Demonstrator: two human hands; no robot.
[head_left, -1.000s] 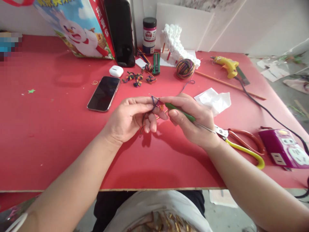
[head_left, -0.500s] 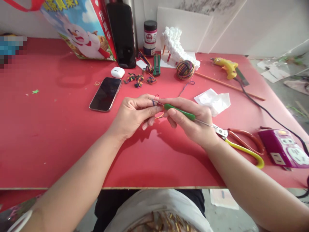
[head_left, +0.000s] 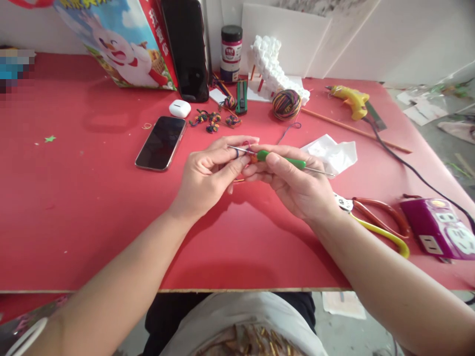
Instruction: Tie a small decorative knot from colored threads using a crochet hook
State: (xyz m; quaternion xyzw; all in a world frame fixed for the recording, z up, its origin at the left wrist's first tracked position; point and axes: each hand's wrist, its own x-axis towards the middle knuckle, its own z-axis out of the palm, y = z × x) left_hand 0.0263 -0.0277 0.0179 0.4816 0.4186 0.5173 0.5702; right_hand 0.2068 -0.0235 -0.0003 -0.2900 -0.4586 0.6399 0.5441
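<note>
2 hands meet over the middle of the red table (head_left: 74, 207), and everything is happening right at the pinch. The right hand (head_left: 297, 185) is closed around a crochet hook (head_left: 282, 160) with a green handle, thumb on top and fingers curled under, metal shaft poking out both ends. The left hand (head_left: 208, 173) is pinched shut on a bit of multicolored yarn (head_left: 245, 148), with a loop of it around a fingertip and the hook's tip lying right across that spot. A thin strand trails away from the pinch toward the yarn ball (head_left: 286, 104) further back on the table, well apart from the hands. Just beyond the right hand's knuckles there's a crumpled white tissue (head_left: 330, 153), and out past its wrist sit the pliers (head_left: 374, 225) with red and yellow handles, close to a purple power strip (head_left: 438, 230). On the far side of the left hand lies a dark phone (head_left: 160, 143) face up, with a white earbud case (head_left: 179, 108) and a few small finished yarn knots (head_left: 213, 121) a bit further back. A yellow glue gun (head_left: 351, 100) sits way off behind the tissue.
</note>
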